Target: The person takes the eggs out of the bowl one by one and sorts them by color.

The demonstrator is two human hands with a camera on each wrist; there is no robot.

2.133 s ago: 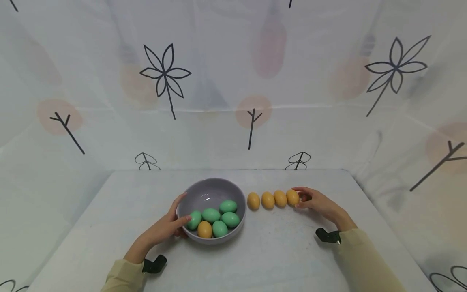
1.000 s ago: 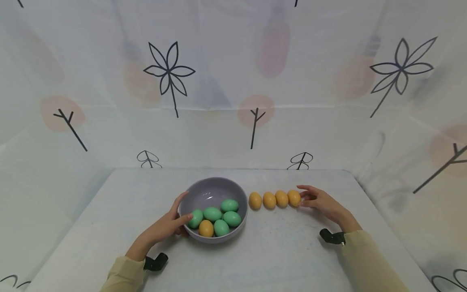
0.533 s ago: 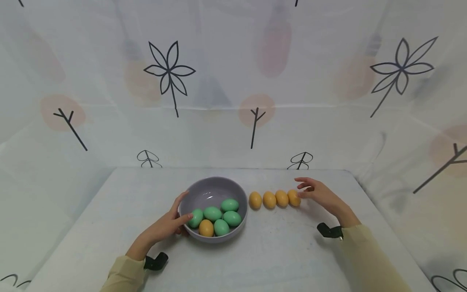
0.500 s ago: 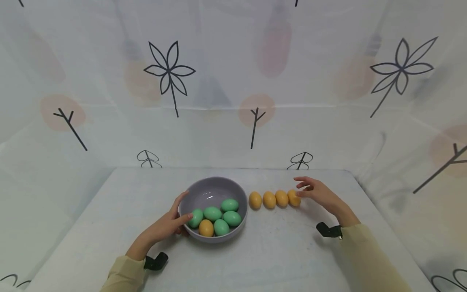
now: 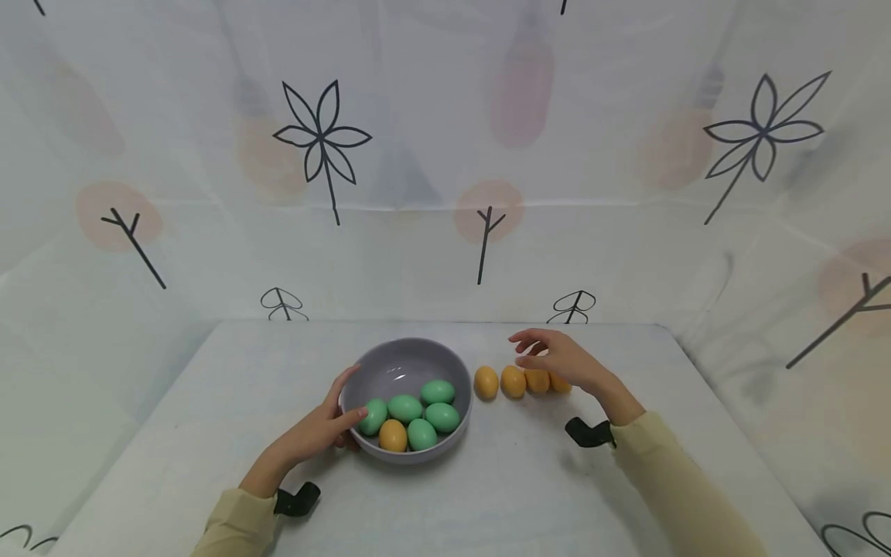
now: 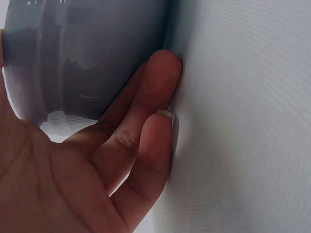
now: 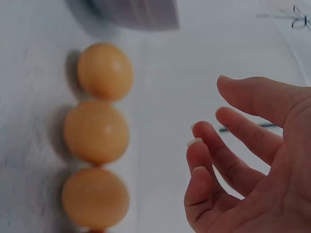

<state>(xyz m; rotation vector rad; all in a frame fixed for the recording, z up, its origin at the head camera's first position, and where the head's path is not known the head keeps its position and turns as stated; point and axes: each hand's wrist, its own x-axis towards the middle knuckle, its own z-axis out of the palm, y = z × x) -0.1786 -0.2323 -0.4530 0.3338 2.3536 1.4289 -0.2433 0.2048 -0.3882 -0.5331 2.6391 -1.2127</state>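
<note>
A grey bowl stands on the table with several green eggs and one orange-yellow egg inside. My left hand grips the bowl's left side, thumb over the rim and fingers outside. In the left wrist view, the fingertips lie low beside the bowl wall, near the tabletop. Right of the bowl, several orange-yellow eggs form a row. Above the row hangs my right hand, fingers loosely bent with nothing between them; it partly covers the two rightmost eggs in the head view.
The white table ends at a back edge against a pale printed cloth that also hangs along both sides. A dark wrist camera sits under the right wrist, and another wrist camera under the left.
My right hand has let go of the rightmost egg in the row, lifted, and moved left over the row toward the bowl. The left hand and the bowl have stayed in place.
</note>
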